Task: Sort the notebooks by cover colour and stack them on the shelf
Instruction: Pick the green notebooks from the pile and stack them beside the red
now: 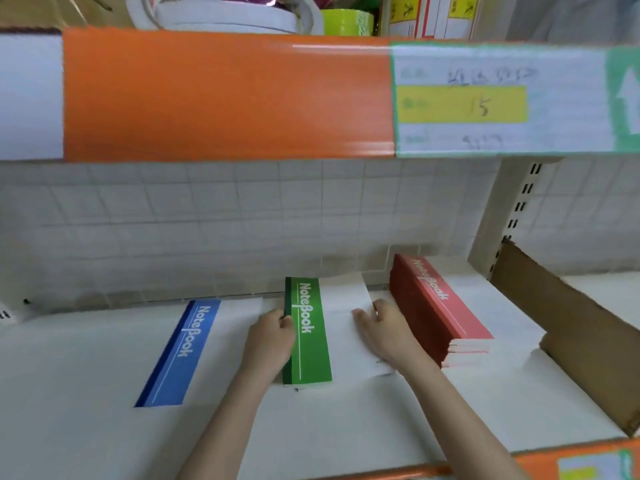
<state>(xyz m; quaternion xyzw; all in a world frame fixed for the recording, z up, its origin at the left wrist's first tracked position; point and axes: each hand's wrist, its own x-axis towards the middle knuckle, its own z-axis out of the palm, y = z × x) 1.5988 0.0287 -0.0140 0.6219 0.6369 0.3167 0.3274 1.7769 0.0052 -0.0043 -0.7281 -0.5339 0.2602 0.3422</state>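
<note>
Three lots of notebooks lie on the white shelf (pixel 86 427). A blue-banded notebook (pixel 180 355) lies flat at the left. The green-banded notebook stack (pixel 308 341) sits low in the middle. A tall red-banded stack (pixel 446 306) stands at the right. My left hand (pixel 273 337) grips the spine edge of the green stack, fingers curled over it. On the white part of the green stack's top cover rests my right hand (pixel 384 330), its fingers lying flat, close to the red stack's side.
An orange shelf edge (pixel 225 95) with a price label (pixel 485 102) hangs overhead. A brown cardboard divider (pixel 571 323) stands at the right of the red stack. The tiled back wall (pixel 242 220) closes the shelf behind. Another orange edge (pixel 571 462) runs below at the front.
</note>
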